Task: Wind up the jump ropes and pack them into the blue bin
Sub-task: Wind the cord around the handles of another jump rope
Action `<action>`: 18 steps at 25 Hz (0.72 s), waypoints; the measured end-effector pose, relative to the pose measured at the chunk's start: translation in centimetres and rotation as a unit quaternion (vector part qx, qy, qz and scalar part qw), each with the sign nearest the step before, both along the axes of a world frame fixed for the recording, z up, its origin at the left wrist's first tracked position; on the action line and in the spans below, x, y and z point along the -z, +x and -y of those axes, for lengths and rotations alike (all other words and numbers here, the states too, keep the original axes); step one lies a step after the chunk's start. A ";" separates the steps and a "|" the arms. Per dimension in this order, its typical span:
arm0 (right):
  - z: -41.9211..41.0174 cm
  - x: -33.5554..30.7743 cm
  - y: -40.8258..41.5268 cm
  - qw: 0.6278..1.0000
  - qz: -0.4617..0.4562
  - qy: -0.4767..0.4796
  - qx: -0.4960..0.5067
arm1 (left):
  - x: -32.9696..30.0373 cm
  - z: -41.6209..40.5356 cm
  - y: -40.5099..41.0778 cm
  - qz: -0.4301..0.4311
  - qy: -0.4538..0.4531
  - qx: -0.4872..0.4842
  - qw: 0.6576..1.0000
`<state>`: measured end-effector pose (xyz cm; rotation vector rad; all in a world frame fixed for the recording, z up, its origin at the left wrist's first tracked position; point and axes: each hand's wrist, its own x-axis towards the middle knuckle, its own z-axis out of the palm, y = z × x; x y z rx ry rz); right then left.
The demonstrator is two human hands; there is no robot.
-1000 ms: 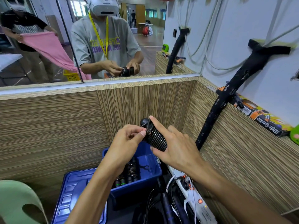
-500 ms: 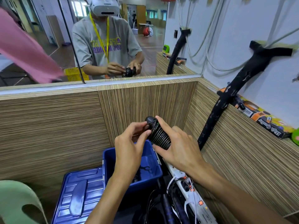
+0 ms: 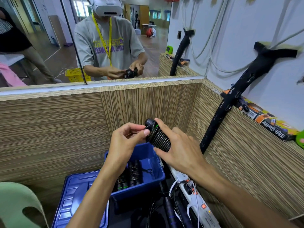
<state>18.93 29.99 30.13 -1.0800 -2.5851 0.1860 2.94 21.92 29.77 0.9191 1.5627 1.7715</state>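
Head view: both hands work above a blue plastic bin, in a corner of striped wood-grain panels.
Task item: a black jump rope wound in tight coils around its black handles, held in the air above the far right corner of the blue rectangular plastic bin.
Right hand: grip closed round the coiled bundle, forefinger along its top, thumb under its lower end.
Left hand: grip pinches the rope at the upper end of the bundle, thumb tip against the coils near the handle cap.
Bin contents: further wound black jump ropes with green-ringed handles lie side by side on the bin floor; a small black loop lies just beside them.
Bin lid: a blue ribbed plastic lid lies just left of the bin, touching it.
Right of bin: a white power strip with lit orange switches and dark cables.
Lower left: part of a pale green plastic chair.
Right ledge: an orange and yellow printed carton lies along the panel top; a black padded pole leans against the wall.
Mirror above panel: reflects a person in a grey shirt with a yellow lanyard, holding the bundle.
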 end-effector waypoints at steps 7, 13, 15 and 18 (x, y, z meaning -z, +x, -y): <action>0.3 -0.2 -0.6 1.000 0.011 -0.007 0.005 | 0.4 -0.7 1.1 -0.092 0.031 -0.113 0.989; 0.4 0.2 -0.8 0.999 0.028 0.009 0.018 | 1.2 -1.2 2.4 -0.125 0.037 -0.130 0.983; 0.6 0.2 -0.7 0.999 0.032 0.008 0.020 | 1.4 -1.2 2.5 -0.139 0.029 -0.129 0.981; 0.7 0.1 -0.5 0.999 0.028 0.007 0.021 | 1.4 -0.9 1.7 -0.132 0.010 -0.083 0.988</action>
